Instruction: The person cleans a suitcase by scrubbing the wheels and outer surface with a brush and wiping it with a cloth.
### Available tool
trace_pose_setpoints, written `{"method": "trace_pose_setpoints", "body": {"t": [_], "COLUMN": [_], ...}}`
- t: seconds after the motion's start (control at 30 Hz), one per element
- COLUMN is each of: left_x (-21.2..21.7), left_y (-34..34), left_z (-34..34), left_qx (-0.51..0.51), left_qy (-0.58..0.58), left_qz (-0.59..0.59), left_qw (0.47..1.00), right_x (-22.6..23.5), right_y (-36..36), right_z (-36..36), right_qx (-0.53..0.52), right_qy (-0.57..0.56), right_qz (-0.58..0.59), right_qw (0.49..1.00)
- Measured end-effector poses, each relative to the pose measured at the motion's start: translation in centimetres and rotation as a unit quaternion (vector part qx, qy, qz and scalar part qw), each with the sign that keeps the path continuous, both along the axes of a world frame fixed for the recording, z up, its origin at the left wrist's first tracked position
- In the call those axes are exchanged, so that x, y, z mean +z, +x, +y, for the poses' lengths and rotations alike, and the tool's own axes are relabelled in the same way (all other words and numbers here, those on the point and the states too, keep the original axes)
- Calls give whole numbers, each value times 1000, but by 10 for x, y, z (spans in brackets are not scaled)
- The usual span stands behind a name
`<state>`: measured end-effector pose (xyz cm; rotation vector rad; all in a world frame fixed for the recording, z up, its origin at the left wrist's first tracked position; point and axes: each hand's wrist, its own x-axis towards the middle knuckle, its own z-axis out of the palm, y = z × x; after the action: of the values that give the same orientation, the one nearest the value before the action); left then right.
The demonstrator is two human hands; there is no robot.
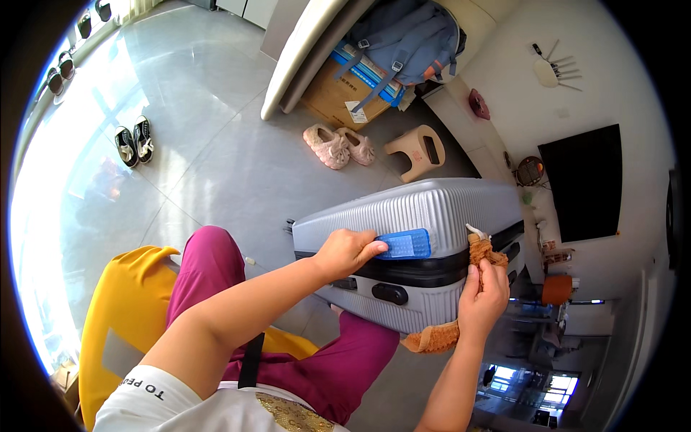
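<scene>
Blue piece point(405, 244) and fuzzy cloth point(485, 250) being held at ribbed suitcase point(432, 209)

Furthest left, black shoes point(134, 142) with pale laces are being lit by glare off the glossy grey floor point(223, 165). Nearer the middle, the blue piece, flat, rectangular and finely textured on a paler face, is being pinched at its left end between the thumb and curled fingers of the left hand point(349, 253). It is being held before the suitcase's hard silver-grey shell; contact cannot be told. The shell's halves are being separated by a smooth black band. At the right, the orange-brown cloth is being gripped by the right hand point(484, 297), fingers closed around a bunched fold beside the suitcase.
</scene>
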<state>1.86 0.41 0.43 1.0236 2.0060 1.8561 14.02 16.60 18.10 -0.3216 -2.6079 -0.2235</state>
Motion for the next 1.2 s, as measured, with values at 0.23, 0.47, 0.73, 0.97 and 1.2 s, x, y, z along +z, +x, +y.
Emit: {"method": "trace_pose_setpoints", "body": {"t": [0.23, 0.47, 0.73, 0.97, 1.2], "left_x": [-79, -65, -29, -55, -15], "left_y": [49, 30, 42, 46, 42], "left_z": [-16, 0, 4, 0, 22], "left_qx": [-4, 25, 32, 65, 96], "left_qy": [-83, -61, 40, -3, 45], "left_qz": [-82, -77, -305, -511, -512], "left_qw": [993, 995, 951, 857, 852], "right_x": [4, 2, 2, 8, 4], "right_y": [4, 2, -1, 2, 0], "right_z": [-1, -1, -5, -4, -4], "right_qx": [3, -4, -1, -5, -4], "right_qy": [3, -3, -14, -7, 0], "right_qz": [7, -7, 4, 6, 5], "right_qw": [1000, 1000, 1000, 1000, 1000]}}
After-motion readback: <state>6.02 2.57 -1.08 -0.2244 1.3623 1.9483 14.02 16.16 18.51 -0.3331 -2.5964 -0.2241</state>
